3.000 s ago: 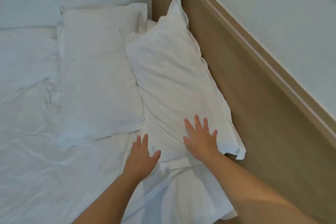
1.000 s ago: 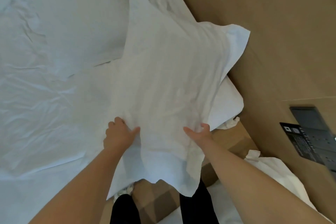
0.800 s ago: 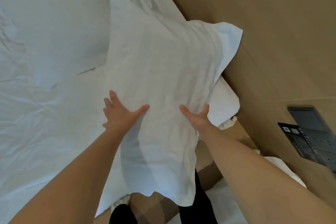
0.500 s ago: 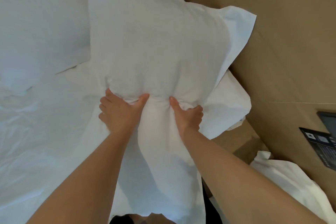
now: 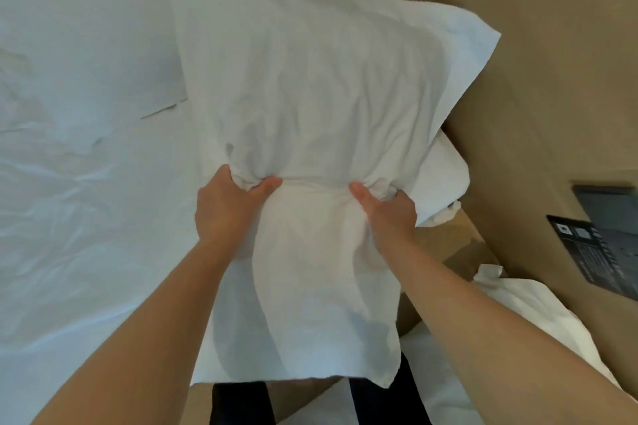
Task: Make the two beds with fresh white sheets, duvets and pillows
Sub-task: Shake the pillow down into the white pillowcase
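A white sheet (image 5: 86, 235) is covering the mattress at left, a tan wooden panel (image 5: 552, 62) is running along the right with a dark printed card (image 5: 587, 252) on it, a second pillow (image 5: 86, 45) is lying flat at upper left, and loose white linen (image 5: 518, 321) is lying at lower right. The left hand (image 5: 228, 207) and the right hand (image 5: 386, 214) are reaching forward side by side, each curling fingers and thumb around a bunch of the pillowcase (image 5: 303, 314). The pillow (image 5: 310, 79) is sitting inside the pillowcase beyond the hands, over the bed's edge beside the panel, and the slack open end is hanging below the hands.
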A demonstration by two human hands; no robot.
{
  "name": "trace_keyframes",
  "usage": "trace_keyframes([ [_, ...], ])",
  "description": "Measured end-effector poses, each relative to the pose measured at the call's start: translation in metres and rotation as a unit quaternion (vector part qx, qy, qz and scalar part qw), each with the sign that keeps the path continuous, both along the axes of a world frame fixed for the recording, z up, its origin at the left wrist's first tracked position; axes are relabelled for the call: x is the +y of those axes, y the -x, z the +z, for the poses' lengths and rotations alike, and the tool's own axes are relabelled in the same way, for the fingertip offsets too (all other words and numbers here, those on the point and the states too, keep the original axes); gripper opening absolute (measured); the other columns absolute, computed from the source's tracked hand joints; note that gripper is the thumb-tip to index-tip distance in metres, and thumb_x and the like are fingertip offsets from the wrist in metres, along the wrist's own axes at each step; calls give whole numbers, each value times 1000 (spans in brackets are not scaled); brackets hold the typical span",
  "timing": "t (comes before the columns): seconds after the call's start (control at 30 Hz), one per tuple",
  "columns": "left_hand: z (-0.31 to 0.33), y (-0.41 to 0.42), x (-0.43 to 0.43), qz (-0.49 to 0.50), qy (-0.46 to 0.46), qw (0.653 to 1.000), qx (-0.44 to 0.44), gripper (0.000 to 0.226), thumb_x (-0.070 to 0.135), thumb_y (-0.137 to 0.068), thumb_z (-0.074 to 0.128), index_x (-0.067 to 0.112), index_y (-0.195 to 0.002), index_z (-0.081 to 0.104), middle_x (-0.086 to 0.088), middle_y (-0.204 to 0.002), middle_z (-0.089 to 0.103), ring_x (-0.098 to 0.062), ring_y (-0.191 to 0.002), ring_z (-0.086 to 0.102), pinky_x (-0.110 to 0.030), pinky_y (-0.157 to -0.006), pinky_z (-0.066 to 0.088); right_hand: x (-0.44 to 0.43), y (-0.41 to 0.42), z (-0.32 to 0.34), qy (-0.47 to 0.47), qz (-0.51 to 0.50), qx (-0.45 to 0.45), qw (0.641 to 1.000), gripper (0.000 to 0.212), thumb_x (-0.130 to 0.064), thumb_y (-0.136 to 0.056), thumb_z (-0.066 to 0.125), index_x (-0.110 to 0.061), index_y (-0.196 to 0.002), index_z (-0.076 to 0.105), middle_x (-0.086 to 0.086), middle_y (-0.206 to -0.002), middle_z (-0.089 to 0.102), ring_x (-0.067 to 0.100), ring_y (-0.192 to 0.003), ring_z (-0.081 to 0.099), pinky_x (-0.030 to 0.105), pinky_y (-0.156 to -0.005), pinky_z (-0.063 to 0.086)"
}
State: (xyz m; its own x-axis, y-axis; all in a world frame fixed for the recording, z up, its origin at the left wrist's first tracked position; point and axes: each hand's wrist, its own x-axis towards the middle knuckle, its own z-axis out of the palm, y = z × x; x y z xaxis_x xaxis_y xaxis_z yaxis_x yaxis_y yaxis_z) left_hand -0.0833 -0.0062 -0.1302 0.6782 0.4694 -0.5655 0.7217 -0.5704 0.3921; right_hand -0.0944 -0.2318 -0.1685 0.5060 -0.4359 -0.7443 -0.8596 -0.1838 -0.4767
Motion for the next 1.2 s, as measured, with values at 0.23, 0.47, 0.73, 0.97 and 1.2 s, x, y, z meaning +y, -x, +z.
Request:
trace_keyframes([
  [0.23, 91, 120, 10, 46, 87, 995, 21, 37, 54, -80, 68, 23, -97, 58, 6, -85, 60, -23, -89, 57, -32, -74, 40, 1, 94, 106, -10, -14, -2, 1000, 48, -42, -73, 83, -8, -102, 66, 1, -90, 69, 12, -74, 62, 16, -57, 48],
  [0.47, 194, 170, 91, -12, 121, 992, -32, 43, 54, -85, 64, 21, -112, 62, -1, -102, 64, -21, -93, 56, -29, -79, 38, 76, 162, 214, 13, -19, -68, 997, 49, -56, -75, 76, -17, -103, 65, -3, -99, 68, 17, -91, 63, 25, -68, 44],
  [0.73, 275, 284, 162, -97, 123, 987, 23, 55, 56, -84, 63, 14, -121, 62, -11, -119, 66, -34, -114, 57, -35, -89, 41, 137, 300, 320, 32, 2, -61, 998, 36, -55, -79, 73, -28, -76, 49, -13, -79, 57, 9, -75, 57, 28, -68, 47],
  [0.97, 303, 303, 126, -226, 143, 964, 4, 46, 56, -85, 62, 19, -112, 66, 2, -101, 65, -24, -100, 59, -30, -82, 39, 116, 389, 352, 34, -139, -96, 985, 40, -52, -75, 78, -18, -87, 60, -7, -85, 65, 15, -83, 64, 26, -70, 48],
  [1.2, 301, 355, 81, -351, 157, 923, 12, 43, 56, -83, 64, 19, -105, 70, -2, -98, 69, -24, -94, 63, -29, -78, 42, 102, 502, 369, 79, -269, -70, 957, 62, -73, -57, 77, -18, -81, 62, -4, -80, 67, 18, -80, 64, 32, -75, 53],
])
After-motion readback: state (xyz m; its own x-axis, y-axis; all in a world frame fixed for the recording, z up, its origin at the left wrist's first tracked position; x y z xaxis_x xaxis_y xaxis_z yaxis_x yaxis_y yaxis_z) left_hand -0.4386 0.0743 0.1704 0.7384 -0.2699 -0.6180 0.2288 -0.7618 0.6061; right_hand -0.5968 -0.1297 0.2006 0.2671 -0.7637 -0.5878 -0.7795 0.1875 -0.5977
